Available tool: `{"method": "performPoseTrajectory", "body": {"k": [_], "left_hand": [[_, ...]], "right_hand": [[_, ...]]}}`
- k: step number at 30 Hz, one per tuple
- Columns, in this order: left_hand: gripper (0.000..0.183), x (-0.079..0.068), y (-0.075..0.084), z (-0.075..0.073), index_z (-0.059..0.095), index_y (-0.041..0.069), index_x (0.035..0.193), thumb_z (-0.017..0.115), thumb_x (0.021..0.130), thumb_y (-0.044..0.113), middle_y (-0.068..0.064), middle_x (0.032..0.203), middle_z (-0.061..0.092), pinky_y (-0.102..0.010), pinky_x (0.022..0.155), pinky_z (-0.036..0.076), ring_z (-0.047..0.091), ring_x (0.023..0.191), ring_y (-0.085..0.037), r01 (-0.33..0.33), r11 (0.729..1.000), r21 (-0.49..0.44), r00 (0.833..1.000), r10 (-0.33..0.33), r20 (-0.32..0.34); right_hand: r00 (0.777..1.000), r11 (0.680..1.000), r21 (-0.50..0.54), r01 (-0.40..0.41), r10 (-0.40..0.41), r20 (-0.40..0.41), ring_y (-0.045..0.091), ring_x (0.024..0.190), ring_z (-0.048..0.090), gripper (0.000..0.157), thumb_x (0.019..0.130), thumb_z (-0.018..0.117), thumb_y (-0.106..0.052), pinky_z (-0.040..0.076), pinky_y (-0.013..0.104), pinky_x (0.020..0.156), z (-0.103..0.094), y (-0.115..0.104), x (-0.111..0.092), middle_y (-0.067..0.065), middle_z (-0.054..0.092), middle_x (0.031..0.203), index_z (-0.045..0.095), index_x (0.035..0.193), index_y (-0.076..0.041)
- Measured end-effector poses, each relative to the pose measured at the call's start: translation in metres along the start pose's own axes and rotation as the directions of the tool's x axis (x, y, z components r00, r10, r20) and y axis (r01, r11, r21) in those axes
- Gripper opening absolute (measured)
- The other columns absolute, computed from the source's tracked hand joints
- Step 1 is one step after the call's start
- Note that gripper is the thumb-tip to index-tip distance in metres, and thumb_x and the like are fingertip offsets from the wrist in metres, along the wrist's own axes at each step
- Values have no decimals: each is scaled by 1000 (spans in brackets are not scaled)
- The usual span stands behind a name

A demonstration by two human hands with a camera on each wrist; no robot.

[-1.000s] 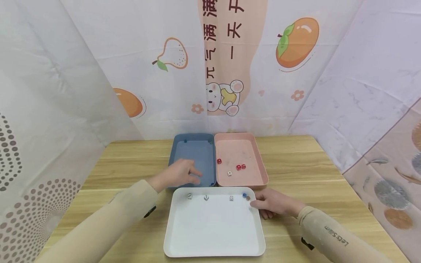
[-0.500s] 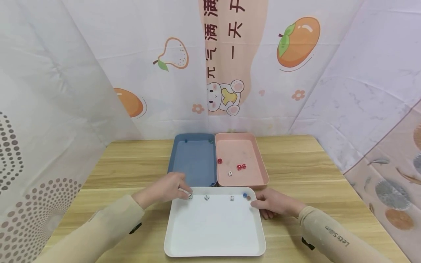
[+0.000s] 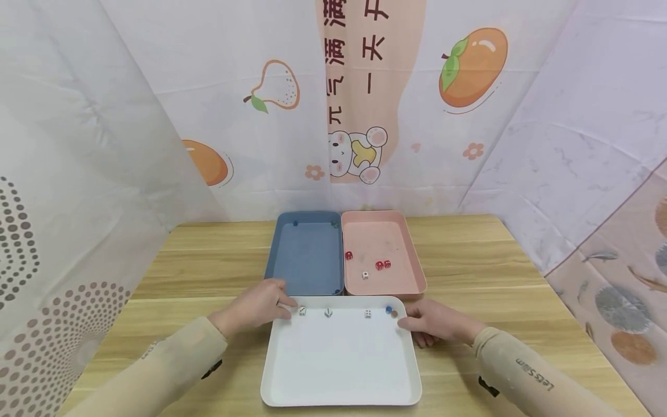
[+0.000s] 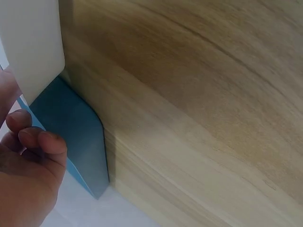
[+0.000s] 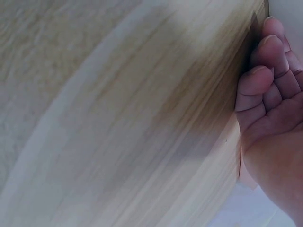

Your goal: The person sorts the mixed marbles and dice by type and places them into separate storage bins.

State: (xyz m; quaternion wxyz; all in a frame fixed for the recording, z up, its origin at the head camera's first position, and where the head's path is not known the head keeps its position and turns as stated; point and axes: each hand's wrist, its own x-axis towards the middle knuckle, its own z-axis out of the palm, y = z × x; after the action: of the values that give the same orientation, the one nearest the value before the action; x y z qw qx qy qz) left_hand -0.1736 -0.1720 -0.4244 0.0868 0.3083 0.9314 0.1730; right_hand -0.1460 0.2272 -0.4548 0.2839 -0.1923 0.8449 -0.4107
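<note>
A white tray lies before me with several small dice along its far side. Three are white with black pips, among them a corner die and a middle die. At the right end sit a blue die and a small brownish piece. My left hand is over the tray's far left corner, thumb and forefinger apart beside the corner die; its other fingers are curled in the left wrist view. My right hand grips the tray's right wall, thumb inside, fingers outside.
Behind the white tray stand a blue tray, with a few dark dice near its corners, and a pink tray holding red dice and one white die. Wooden table surrounds them; printed cloth hangs behind.
My left hand has come from over the blue tray down to the white tray's far left corner, then drawn slightly left from the corner die. My right hand stays put.
</note>
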Motion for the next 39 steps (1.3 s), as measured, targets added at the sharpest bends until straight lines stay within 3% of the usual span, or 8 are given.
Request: {"method": "performPoseTrajectory", "body": {"k": [8,16,19,25,39], "left_hand": [[21,2,1,2,76,17,95,77,76,25,11,74,46,-21,50,37,38,60,-8,12,999,33,1000,-11,-22],[19,4,8,4,77,17,91,79,73,23,10,68,43,-17,50,34,35,60,-7,-137,980,142,986,149,-80],[18,5,10,5,77,18,88,80,71,22,11,67,43,-19,52,32,35,59,-7,-165,971,170,977,184,-103],[18,8,13,8,77,21,87,80,69,25,12,67,41,-25,58,27,34,62,-9,-142,964,225,977,174,-126],[13,17,21,16,76,23,76,82,67,29,16,68,39,-27,62,24,32,66,-9,-91,959,268,977,138,-160]], "right_hand": [[1000,1000,1,-7,7,-3,14,43,45,29,93,56,-33,35,23,39,-1,-1,-2,8,58,54,62,73,-13],[1000,1000,7,3,-3,3,13,43,45,27,93,56,-33,35,24,39,-1,0,-1,7,58,54,64,76,-14],[1000,1000,8,6,-6,5,13,43,45,27,93,55,-33,36,24,38,0,1,0,6,58,54,65,78,-14],[1000,1000,-23,-1,1,-11,12,42,44,34,92,56,-36,32,23,38,0,3,1,3,56,50,61,69,-12],[1000,1000,-25,0,0,-10,12,42,44,35,92,56,-38,32,22,38,0,4,1,3,57,50,61,68,-12]]}}
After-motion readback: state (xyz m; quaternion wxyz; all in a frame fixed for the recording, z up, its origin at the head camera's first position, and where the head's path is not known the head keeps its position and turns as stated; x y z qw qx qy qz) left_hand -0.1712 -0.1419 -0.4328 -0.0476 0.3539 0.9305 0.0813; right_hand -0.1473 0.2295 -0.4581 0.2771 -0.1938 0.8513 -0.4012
